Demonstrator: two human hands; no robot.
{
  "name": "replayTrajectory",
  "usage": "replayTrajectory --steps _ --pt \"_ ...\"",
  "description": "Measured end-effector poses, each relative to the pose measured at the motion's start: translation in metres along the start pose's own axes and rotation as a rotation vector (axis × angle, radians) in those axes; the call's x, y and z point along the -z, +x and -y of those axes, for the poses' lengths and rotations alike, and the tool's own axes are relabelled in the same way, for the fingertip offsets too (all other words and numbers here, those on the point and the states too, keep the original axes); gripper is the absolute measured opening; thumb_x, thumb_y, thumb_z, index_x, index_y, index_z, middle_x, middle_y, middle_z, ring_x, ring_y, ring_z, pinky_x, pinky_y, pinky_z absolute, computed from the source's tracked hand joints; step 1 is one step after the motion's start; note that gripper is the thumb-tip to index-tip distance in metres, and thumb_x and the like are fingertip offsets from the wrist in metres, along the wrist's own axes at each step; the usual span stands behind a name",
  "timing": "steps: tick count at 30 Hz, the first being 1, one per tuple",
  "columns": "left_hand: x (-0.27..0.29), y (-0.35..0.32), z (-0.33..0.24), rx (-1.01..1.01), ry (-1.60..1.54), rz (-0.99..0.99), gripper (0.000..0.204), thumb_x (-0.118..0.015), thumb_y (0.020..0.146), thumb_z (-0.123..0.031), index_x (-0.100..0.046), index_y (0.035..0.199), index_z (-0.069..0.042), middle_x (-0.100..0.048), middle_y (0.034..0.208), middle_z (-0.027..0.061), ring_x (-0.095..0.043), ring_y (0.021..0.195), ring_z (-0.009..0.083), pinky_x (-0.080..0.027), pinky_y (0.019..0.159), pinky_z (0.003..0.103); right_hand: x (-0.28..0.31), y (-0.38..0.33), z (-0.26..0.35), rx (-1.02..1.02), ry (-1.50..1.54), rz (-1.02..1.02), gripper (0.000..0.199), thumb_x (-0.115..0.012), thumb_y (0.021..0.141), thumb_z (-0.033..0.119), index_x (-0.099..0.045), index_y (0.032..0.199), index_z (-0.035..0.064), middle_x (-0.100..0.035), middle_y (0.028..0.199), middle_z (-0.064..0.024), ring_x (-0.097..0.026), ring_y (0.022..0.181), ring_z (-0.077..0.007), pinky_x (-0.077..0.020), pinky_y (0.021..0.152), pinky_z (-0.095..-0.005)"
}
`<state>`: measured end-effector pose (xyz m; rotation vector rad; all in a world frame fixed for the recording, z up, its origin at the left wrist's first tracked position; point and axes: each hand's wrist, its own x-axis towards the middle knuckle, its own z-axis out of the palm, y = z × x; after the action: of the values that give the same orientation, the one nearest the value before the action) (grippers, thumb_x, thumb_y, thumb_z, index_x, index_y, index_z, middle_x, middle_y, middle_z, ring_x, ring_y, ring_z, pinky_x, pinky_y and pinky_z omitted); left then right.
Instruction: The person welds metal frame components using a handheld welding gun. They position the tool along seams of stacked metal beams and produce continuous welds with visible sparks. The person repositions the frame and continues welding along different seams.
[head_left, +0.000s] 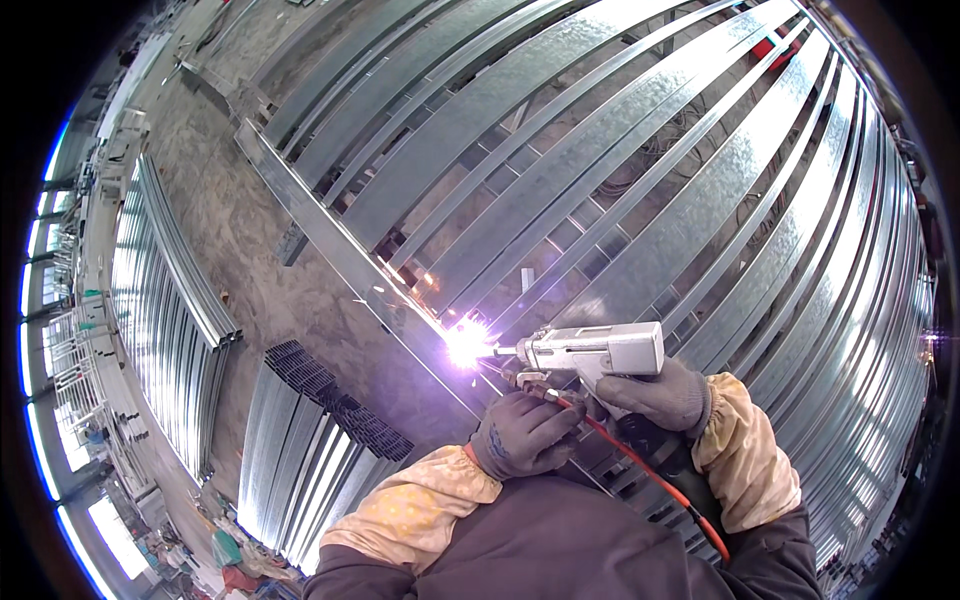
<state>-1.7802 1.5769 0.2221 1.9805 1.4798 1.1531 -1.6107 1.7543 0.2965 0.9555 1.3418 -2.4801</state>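
A white handheld welding gun (598,350) lies level in front of me, its nozzle pointing left into a bright white-violet weld spot (468,343) that throws sparks. My right hand (662,396), in a grey glove, is closed around the gun's grip. My left hand (528,432), also gloved, is curled just below the nozzle, beside the gun's front fitting; what its fingers hold is hidden. An orange-red hose (628,452) runs from that fitting past my left fingers towards my body. The glare sits on a long metal edge rail (335,232), where the ends of galvanized strips (500,225) meet it.
Long metal strips with gaps between them stretch away ahead and to the right. Bundled metal profiles (165,300) and another stack (290,470) with dark ends lie on the left floor. A red object (775,48) sits beneath the far strips. Windows line the left wall.
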Motion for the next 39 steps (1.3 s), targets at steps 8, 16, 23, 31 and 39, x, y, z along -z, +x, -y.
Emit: replayTrajectory --steps 8,16,23,31,39 --pt "0.0 -0.001 0.0 0.002 0.013 0.009 0.049 -0.075 0.069 -0.021 -0.064 0.115 -0.008 -0.065 0.079 0.0031 -0.063 0.068 0.0233 -0.05 0.062 0.037 -0.004 -0.002 0.006 -0.007 0.019 0.001 0.047 -0.064 0.094 0.024 -0.052 0.135 0.0036 -0.065 0.101 -0.0035 -0.061 0.084 -0.01 -0.0507 0.072 -0.0261" --pt "0.002 0.001 -0.002 0.001 0.001 0.045 0.047 -0.074 0.069 -0.021 -0.064 0.113 -0.009 -0.066 0.084 0.0029 -0.065 0.071 0.0237 -0.05 0.062 0.037 -0.002 -0.004 0.007 -0.015 -0.039 0.007 0.045 -0.063 0.096 0.022 -0.052 0.135 0.0038 -0.064 0.103 -0.0023 -0.057 0.085 -0.008 -0.0491 0.071 -0.0251" --pt "0.006 0.004 -0.006 0.013 0.018 0.102 0.047 -0.074 0.068 -0.021 -0.065 0.113 -0.009 -0.066 0.083 0.0025 -0.065 0.072 0.0233 -0.051 0.062 0.037 -0.004 -0.008 0.007 0.003 -0.023 0.002 0.043 -0.063 0.096 0.022 -0.054 0.133 0.0034 -0.063 0.099 -0.0021 -0.057 0.083 -0.0075 -0.0486 0.069 -0.025" --pt "0.0 0.001 -0.008 -0.014 0.023 0.085 0.051 -0.072 0.067 -0.023 -0.064 0.115 -0.009 -0.066 0.086 0.0036 -0.065 0.077 0.0243 -0.051 0.067 0.038 -0.006 -0.012 0.007 0.052 -0.043 0.002 0.042 -0.06 0.096 0.021 -0.053 0.133 0.0025 -0.064 0.095 -0.0028 -0.06 0.083 -0.0095 -0.0501 0.069 -0.0257" --pt "-0.006 -0.002 -0.011 -0.023 0.003 0.073 0.051 -0.073 0.069 -0.025 -0.063 0.116 -0.009 -0.067 0.09 0.0056 -0.066 0.078 0.0259 -0.051 0.068 0.039 -0.001 -0.015 -0.006 0.095 -0.066 -0.001 0.041 -0.062 0.095 0.019 -0.053 0.132 0.0026 -0.063 0.093 -0.002 -0.057 0.08 -0.007 -0.0488 0.068 -0.0248"
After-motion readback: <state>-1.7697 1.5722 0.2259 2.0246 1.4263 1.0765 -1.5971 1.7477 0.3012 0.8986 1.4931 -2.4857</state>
